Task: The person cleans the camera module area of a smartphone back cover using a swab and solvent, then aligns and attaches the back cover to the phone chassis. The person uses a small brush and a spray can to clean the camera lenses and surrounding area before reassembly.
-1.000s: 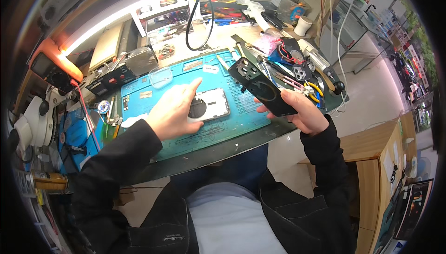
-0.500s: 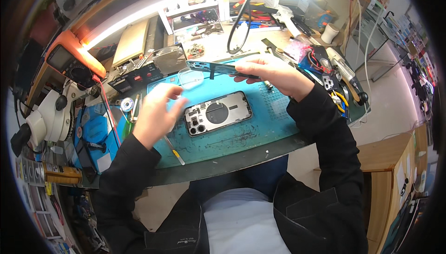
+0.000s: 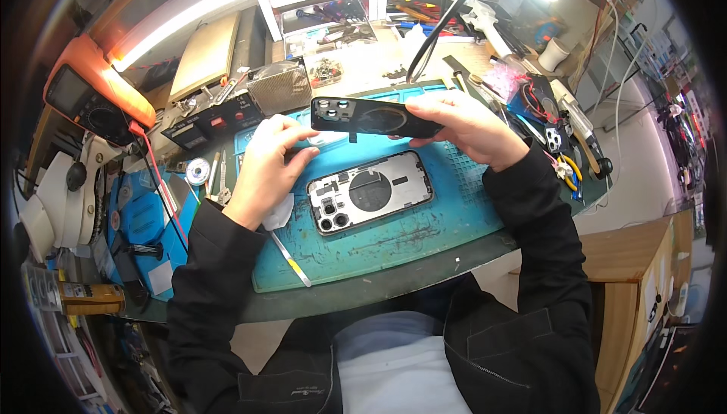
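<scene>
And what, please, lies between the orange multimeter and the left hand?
In the head view, a black box with red parts lies between the orange multimeter and the left hand.

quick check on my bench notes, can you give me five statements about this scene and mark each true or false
1. The right hand holds a dark panel. True.
2. The opened phone body lies on the blue mat. True.
3. The phone body's camera lenses sit at its right end in the picture. False: the lenses sit at its left end.
4. The dark panel rests flat on the mat. False: it is held up off the mat.
5. The multimeter has an orange casing. True.
</scene>
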The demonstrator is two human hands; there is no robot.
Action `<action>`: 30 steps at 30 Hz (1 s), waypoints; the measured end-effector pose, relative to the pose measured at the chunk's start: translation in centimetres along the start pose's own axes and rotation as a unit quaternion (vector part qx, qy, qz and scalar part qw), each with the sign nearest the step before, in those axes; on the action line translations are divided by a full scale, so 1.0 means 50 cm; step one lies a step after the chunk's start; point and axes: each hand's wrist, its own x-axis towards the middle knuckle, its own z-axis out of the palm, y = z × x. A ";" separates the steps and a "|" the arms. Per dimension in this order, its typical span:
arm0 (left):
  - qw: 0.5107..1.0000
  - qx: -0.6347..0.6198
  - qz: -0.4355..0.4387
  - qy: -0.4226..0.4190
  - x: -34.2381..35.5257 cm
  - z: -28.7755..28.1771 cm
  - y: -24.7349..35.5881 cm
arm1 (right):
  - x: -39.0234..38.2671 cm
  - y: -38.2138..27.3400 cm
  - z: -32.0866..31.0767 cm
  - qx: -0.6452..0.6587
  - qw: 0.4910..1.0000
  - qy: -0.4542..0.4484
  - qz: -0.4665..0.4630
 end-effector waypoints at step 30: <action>0.909 -0.385 -0.118 -0.105 -0.069 -0.034 -0.006 | 0.014 0.007 0.071 -0.233 0.967 0.051 -0.095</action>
